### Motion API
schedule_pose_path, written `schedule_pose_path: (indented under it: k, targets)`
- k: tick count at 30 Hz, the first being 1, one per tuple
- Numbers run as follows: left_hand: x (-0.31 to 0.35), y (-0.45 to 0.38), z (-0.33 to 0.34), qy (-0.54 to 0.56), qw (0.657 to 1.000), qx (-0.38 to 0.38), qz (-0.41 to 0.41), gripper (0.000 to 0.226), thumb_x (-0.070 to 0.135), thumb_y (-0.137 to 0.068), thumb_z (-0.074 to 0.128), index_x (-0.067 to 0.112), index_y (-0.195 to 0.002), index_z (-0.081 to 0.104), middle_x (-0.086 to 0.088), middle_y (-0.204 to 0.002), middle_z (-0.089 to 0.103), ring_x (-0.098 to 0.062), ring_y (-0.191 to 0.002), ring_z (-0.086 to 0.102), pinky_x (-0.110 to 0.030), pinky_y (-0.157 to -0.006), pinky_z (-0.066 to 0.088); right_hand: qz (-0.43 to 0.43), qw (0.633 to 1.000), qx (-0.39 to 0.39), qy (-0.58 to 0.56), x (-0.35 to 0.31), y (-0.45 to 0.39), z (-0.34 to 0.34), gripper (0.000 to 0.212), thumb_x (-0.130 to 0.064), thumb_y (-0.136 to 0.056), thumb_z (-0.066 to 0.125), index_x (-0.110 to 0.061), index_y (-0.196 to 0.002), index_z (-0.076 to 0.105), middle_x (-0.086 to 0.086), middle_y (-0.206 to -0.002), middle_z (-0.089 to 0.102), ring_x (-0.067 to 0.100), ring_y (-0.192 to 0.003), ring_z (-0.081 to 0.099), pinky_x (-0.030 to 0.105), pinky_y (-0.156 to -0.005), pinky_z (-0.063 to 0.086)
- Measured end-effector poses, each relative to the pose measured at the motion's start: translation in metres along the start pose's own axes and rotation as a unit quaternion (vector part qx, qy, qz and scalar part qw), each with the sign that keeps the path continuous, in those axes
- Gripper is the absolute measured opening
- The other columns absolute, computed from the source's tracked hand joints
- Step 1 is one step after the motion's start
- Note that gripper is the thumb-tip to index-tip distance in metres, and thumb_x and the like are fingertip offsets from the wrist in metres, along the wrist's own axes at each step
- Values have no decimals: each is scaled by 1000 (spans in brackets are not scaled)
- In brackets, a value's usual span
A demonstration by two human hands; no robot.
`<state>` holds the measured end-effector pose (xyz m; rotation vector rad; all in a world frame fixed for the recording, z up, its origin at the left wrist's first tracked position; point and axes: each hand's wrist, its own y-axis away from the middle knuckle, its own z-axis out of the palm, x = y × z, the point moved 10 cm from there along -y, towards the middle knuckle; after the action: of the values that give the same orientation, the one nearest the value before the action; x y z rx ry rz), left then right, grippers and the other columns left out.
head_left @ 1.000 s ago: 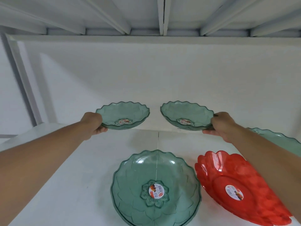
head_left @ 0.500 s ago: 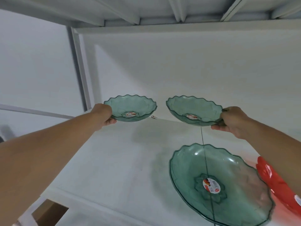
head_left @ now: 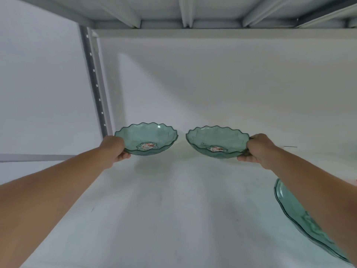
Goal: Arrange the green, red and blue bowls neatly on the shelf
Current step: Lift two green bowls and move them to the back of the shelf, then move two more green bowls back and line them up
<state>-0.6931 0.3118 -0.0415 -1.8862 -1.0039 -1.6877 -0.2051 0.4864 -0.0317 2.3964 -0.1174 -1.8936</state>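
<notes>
The left hand [head_left: 114,148] grips one small green bowl [head_left: 146,139] by its left rim, and the right hand [head_left: 258,149] grips its twin [head_left: 217,141] by the right rim. Both bowls hang side by side over the shelf [head_left: 173,209], towards its back-left corner, rims near but apart.

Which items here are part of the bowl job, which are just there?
Job:
left hand gripping left green bowl
right hand gripping right green bowl
large green bowl on shelf

Just there:
shelf post
upper shelf underside
</notes>
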Motion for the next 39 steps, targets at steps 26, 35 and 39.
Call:
schedule_pose_path:
  k: [26,35,39]
  targets:
    - [30,-26,14,-306,925,42,221,82,63,-96,40,17,-164,35,-16,-163,38,-41,-147,35,-58,-110,39,-114,881,63,456,-19,13,22,71,-60,-105,35,-24,-167,31,20,-160,40,44,-147,36,53,-111,38]
    - [69,72,148,-282,871,-157,370,75,69,-96,36,35,-163,39,4,-165,44,-22,-147,41,-45,-114,38,-168,856,50,487,-42,74,41,68,-63,-104,35,-38,-167,32,2,-169,39,31,-153,33,52,-118,35]
    - [64,111,189,-276,856,-199,390,74,68,-98,36,35,-163,37,3,-165,43,-22,-149,39,-45,-115,39,-151,854,73,492,-32,93,7,69,-64,-103,36,-38,-167,33,1,-168,41,30,-153,34,50,-119,36]
